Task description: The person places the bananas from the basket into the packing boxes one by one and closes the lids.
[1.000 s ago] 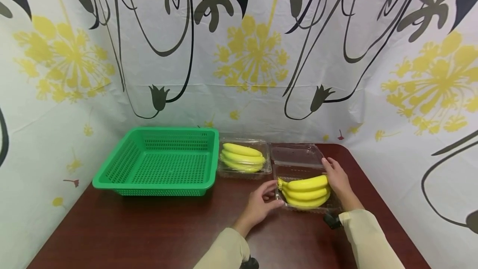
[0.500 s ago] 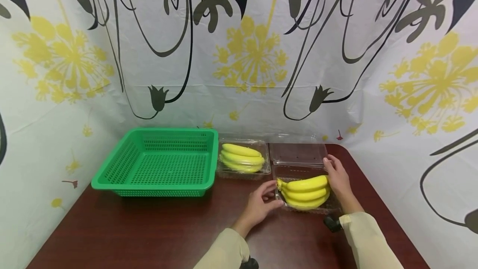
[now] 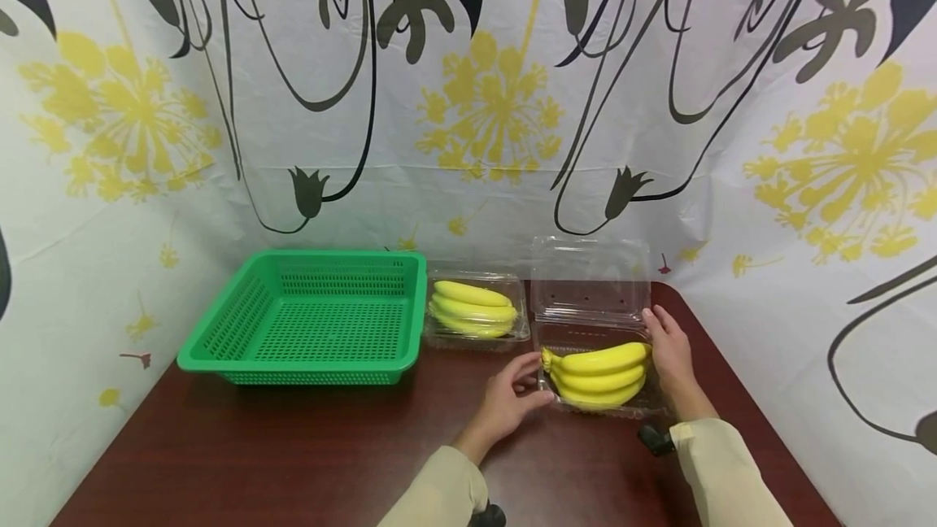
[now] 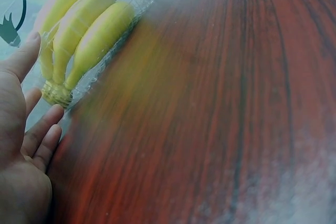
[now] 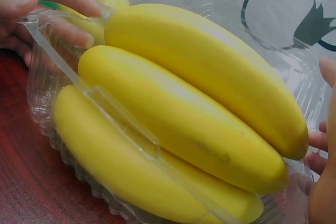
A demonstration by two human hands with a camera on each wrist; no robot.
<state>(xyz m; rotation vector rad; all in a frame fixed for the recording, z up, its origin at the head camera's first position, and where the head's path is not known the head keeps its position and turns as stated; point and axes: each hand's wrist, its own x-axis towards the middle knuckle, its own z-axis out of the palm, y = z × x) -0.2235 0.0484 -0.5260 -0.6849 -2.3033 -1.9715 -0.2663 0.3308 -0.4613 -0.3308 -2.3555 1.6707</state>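
A bunch of yellow bananas point(image 3: 600, 381) lies in a clear plastic clamshell box point(image 3: 586, 338) on the right of the table. The box's lid point(image 3: 591, 291) is swung back toward the wall. My left hand point(image 3: 505, 405) is at the box's left side by the banana stem, thumb near the front corner and fingers loosely bent, as the left wrist view also shows. Along the right wall of the box my right hand point(image 3: 671, 356) rests its fingers. In the right wrist view, the bananas point(image 5: 178, 103) fill most of the box.
A second clear box point(image 3: 521, 324) holding bananas point(image 3: 474, 311) stands left of the first, its lid down. Farther left is a large green plastic basket point(image 3: 337, 332). A patterned curtain point(image 3: 468, 210) hangs right behind the dark red table point(image 3: 293, 446).
The lid's far edge has risen in the picture, up against the curtain. My right hand has shifted slightly to the right along the box. My left hand has barely moved.
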